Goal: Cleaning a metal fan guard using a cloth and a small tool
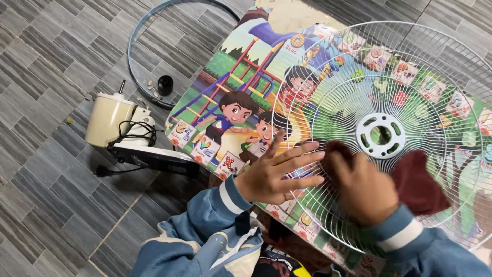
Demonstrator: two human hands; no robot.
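Note:
A round white wire fan grille (410, 66) lies flat on a colourful cartoon mat (225, 77), its white plastic hub (380, 135) in the middle. My left hand (277, 172) rests flat on the grille's left rim with fingers spread, pinning it down. My right hand (361, 190) presses a dark red cloth (417, 182) against the wires just below the hub; the hand looks blurred. Both arms wear blue sleeves with white cuffs.
On the grey tiled floor to the left lie a cream fan motor housing (107, 118) with its black cord and base (154, 156). Behind it sit a thin metal ring (134, 36), a small black cap (165, 84) and some tiny loose parts.

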